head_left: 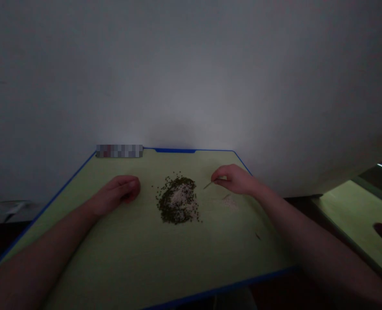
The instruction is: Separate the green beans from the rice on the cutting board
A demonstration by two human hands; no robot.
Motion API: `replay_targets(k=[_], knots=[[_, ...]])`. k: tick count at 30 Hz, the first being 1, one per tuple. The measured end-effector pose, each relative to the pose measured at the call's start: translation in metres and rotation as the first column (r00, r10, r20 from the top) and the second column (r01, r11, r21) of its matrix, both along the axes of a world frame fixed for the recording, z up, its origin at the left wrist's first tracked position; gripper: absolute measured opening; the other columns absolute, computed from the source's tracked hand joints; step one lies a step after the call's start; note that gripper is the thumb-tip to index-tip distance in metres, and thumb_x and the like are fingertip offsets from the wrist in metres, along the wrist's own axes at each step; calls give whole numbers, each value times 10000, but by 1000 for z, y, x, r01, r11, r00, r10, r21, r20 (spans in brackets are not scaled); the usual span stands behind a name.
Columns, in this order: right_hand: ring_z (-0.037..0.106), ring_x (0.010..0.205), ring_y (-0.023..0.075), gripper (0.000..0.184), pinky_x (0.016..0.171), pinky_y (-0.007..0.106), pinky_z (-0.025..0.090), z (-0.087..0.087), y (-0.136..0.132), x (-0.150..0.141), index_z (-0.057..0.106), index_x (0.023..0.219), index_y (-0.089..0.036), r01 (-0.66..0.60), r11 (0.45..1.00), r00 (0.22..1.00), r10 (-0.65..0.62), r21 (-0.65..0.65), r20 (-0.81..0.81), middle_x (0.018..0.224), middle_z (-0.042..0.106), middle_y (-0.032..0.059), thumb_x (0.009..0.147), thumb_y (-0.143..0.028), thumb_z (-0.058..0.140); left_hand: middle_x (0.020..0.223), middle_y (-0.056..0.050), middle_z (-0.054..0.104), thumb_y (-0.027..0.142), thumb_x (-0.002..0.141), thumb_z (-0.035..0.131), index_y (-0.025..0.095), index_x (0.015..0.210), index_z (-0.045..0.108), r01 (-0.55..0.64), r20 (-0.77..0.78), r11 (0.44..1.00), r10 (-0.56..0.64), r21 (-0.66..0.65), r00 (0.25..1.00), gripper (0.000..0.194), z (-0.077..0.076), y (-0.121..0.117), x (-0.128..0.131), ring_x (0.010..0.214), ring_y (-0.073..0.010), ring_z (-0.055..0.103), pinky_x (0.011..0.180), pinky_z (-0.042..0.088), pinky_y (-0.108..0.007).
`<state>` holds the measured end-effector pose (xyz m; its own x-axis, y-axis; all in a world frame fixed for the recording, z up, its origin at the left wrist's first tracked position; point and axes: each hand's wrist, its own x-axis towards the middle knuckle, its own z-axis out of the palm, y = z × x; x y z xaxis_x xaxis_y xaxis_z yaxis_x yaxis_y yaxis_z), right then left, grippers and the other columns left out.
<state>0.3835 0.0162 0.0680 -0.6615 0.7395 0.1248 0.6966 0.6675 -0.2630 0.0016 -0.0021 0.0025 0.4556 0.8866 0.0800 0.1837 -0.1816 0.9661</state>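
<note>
A heap of small dark green beans mixed with pale grains lies in the middle of the table. My right hand is just right of the heap, pinching slim metal tweezers. Their tips point down and left towards the heap, apart from it, and I see nothing between them. Below that hand is a small scatter of pale grains. My left hand rests on the table left of the heap, its fingers curled into a loose fist with nothing showing in it.
The pale yellow-green table has a blue edge and stands against a grey wall. A blurred-out flat object lies at the back left corner. A thin dark sliver is at front right. Another table stands further right.
</note>
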Motion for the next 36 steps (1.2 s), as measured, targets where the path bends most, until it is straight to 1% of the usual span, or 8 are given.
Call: replay_targets(k=[4, 11, 17, 21, 24, 29, 32, 36], knots=[[636, 804, 129, 158, 756, 244, 457, -12, 15, -6, 712, 889, -175, -94, 990, 995, 89, -107, -54, 860, 710, 23, 840, -145, 566, 536, 8, 420, 547, 831, 458, 169, 587, 475, -4, 1, 1000, 4, 8, 1000, 450, 1, -1, 0, 505, -119, 370, 493, 280, -262], [632, 837, 131, 175, 789, 258, 459, -12, 6, -17, 714, 915, -172, -239, 959, 970, 228, -153, -84, 885, 702, 34, 862, -165, 547, 546, 3, 440, 491, 863, 445, 166, 608, 495, 13, 1, 1000, -13, 13, 1000, 416, -4, 1, -4, 519, -122, 389, 505, 287, -262], [637, 815, 164, 184, 759, 289, 475, -14, 0, 2, 716, 890, -164, -323, 933, 945, 308, -157, -112, 851, 697, 65, 871, -196, 536, 534, 7, 439, 490, 848, 460, 166, 594, 490, 7, 33, 1000, -7, 14, 999, 413, -1, 0, -1, 499, -116, 377, 483, 273, -257], [637, 809, 166, 192, 745, 292, 478, -12, -3, 21, 714, 887, -176, -304, 935, 952, 291, -184, -97, 848, 692, 62, 876, -204, 525, 535, 5, 445, 495, 839, 472, 164, 585, 494, -1, 47, 1000, 0, 21, 999, 417, 0, -2, 1, 507, -119, 389, 490, 292, -256], [639, 807, 161, 179, 741, 289, 479, -8, -4, 22, 712, 890, -190, -259, 946, 965, 246, -194, -91, 860, 696, 51, 872, -214, 536, 533, 9, 442, 497, 841, 479, 162, 587, 493, -5, 46, 1000, 4, 16, 999, 421, 0, -2, 1, 499, -114, 379, 476, 279, -252], [641, 834, 160, 171, 780, 293, 473, -4, 2, -3, 711, 896, -197, -258, 952, 964, 242, -164, -112, 890, 705, 46, 871, -217, 543, 539, 13, 444, 480, 847, 488, 158, 605, 495, -2, 66, 1000, 2, 11, 998, 403, -3, -1, 0, 500, -109, 380, 476, 281, -247], [642, 836, 163, 168, 782, 292, 473, -7, 8, -17, 716, 895, -194, -273, 951, 961, 261, -142, -94, 889, 708, 49, 862, -195, 551, 542, 14, 439, 464, 856, 483, 160, 608, 490, 5, 70, 1000, -5, 4, 998, 392, -3, -1, -1, 507, -110, 384, 484, 287, -250], [642, 831, 164, 167, 782, 288, 475, -12, 13, -24, 722, 890, -187, -288, 947, 957, 279, -145, -80, 880, 710, 48, 842, -162, 564, 543, 12, 441, 454, 870, 468, 161, 620, 497, 25, 60, 999, -26, 20, 998, 386, -4, 0, -3, 508, -110, 376, 487, 278, -252]])
